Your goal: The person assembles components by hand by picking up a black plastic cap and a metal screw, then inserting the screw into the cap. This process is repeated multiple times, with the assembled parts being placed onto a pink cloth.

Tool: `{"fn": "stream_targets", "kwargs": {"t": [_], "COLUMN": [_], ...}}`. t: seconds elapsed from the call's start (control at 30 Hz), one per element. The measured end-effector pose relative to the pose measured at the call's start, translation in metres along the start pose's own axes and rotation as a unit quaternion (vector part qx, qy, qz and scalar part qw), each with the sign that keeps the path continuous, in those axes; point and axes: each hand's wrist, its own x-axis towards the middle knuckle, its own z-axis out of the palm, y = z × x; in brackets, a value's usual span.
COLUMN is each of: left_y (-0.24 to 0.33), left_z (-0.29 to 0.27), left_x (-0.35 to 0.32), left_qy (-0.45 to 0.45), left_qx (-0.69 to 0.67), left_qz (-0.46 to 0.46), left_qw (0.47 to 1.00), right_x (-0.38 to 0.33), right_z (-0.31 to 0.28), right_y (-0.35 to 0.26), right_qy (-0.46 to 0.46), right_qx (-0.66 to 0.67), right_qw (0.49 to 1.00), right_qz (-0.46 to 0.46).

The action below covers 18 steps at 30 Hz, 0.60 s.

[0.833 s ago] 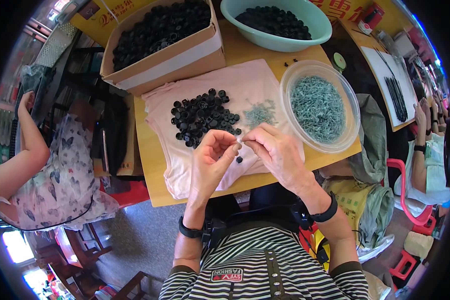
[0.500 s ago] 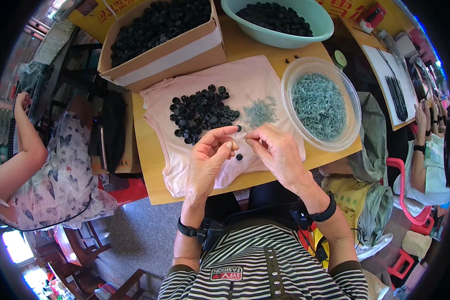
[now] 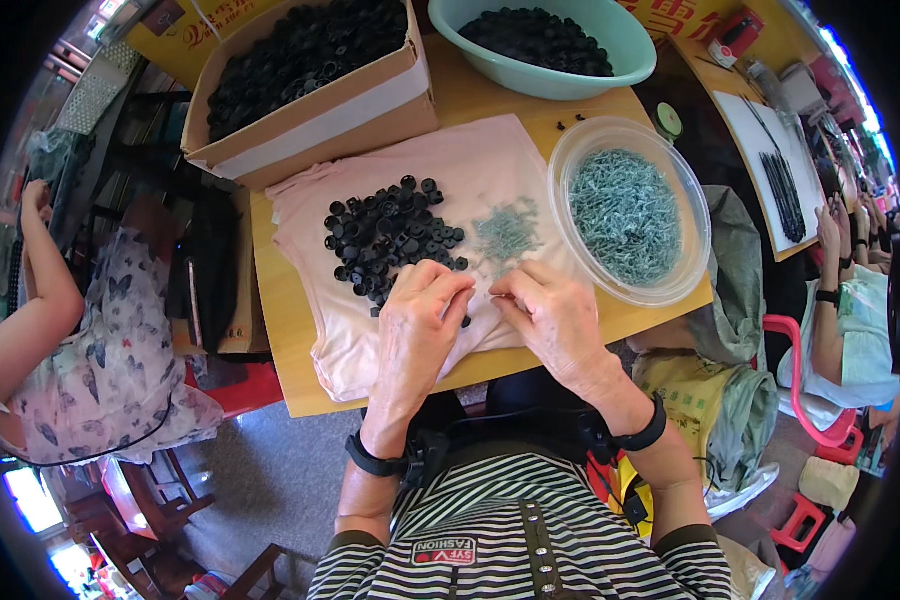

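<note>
Over the pink cloth (image 3: 505, 150) on the table, my left hand (image 3: 417, 325) is closed in a pinch. What its fingertips hold, if anything, is hidden. Facing it a short gap away, my right hand (image 3: 553, 318) also pinches thumb against forefinger, and anything between them is too small to make out. Just beyond my left fingers is a small black plastic cap (image 3: 461, 264); another sits partly hidden beside that hand. A heap of such black caps (image 3: 388, 235) spreads past my left hand. Beyond my right hand lies a loose pile of thin silvery screws (image 3: 506, 232).
A round clear tub (image 3: 703, 235) full of screws stands right of the cloth. At the back are a cardboard box (image 3: 330, 130) and a pale green basin (image 3: 560, 85), both holding black parts. People sit to the left and right; a pink chair (image 3: 795, 380) stands at right.
My left hand has turned and its fingers have drawn together, where before they were more spread. My right hand keeps its pinch. The whole view has shifted slightly.
</note>
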Motion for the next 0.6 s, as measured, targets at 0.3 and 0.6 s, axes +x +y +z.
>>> {"fn": "stream_targets", "kwargs": {"t": [0.3,0.6], "left_y": [0.015,0.009], "left_z": [-0.008,-0.028], "left_x": [-0.008,-0.029], "left_qy": [-0.033,0.070], "left_qx": [-0.082,-0.108], "left_qz": [-0.047,-0.111], "left_qw": [0.995,0.985], "right_x": [-0.001,-0.006], "right_z": [0.006,0.009], "right_y": [-0.003,-0.007], "right_qy": [0.051,-0.035], "right_qx": [0.065,0.034], "right_qw": [0.997,0.997], "right_qz": [-0.013,-0.067]}}
